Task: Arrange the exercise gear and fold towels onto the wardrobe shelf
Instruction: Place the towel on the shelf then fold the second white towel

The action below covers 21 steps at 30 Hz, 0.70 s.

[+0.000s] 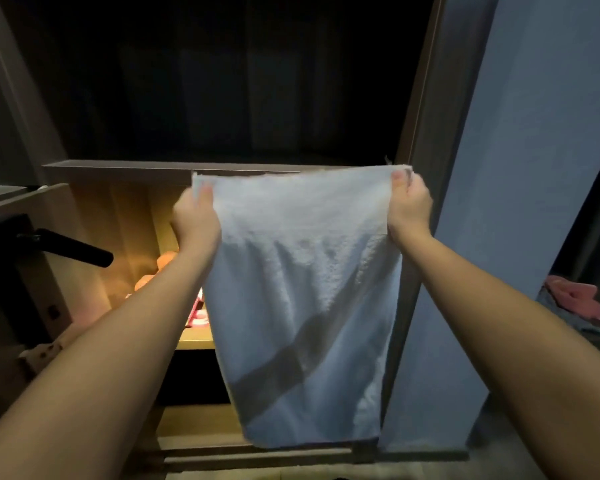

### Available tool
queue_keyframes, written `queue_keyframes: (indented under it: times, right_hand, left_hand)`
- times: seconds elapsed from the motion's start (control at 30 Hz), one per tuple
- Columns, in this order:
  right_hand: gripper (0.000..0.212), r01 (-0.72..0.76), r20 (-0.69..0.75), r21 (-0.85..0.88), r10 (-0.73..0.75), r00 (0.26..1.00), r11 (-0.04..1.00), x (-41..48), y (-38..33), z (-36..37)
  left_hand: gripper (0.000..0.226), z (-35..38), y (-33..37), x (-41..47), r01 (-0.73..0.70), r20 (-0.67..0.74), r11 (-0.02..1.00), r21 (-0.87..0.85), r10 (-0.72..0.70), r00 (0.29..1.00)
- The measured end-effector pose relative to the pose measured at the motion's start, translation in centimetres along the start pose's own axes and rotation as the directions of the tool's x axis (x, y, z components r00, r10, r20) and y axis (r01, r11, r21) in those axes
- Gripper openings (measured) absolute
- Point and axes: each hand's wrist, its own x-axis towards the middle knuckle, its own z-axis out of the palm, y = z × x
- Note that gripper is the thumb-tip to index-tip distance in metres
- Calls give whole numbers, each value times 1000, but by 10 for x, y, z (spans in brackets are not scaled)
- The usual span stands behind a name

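Terry cloth, pale and limp, hung full length before the open wardrobe as a person held a towel (302, 299) up by its two top corners, its lower edge dangling well below the lit shelf (196, 336). The left hand (196, 216) pinched the left corner, thumb on the near face and fingers curled behind; the right hand (409, 206) gripped the right corner the same way, with the top hem stretched nearly straight between them. The fabric looked light, soft and floppy, likely to sag wherever it was let go, so the corners and hem seemed the sound places to hold it for folding. It hung just in front of the dark upper shelf (118, 167), not yet folded or laid down. Orange objects (167, 259), too dim to identify, sat on the lit shelf behind the left forearm, a black handle (73, 249) jutted out at left, and a pink cloth (575, 299) lay well apart at right
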Motion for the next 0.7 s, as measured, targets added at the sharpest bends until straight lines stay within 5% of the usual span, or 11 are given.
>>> queue_keyframes:
  times: [0.1,0.17,0.23,0.3,0.4,0.53,0.7]
  right_hand:
    - [29,18,54,-155,-10,998,988,26,-10,-7]
    - [38,-110,256,-458,249,934,882,27,5,-7]
    - [44,-270,324,-577,519,791,771,10,18,-5]
    - [47,-288,296,-460,451,842,840,7,11,0]
    - [45,-89,212,-304,159,964,948,31,-6,5]
    - [50,-124,329,-474,306,894,872,29,7,9]
    - [50,-76,309,-411,217,926,908,8,24,-4]
  left_hand:
    - [34,7,30,33,-178,73,971,160,168,983]
    - [41,13,33,42,-112,270,870,480,-25,963]
    - [45,16,24,39,-69,361,759,647,-225,905]
    - [42,14,24,38,-40,299,800,599,-177,938]
    - [38,8,25,53,-106,210,939,327,37,977]
    - [48,3,3,43,-6,258,835,550,-163,952]
    - [46,-8,-5,22,-6,265,901,434,-121,957]
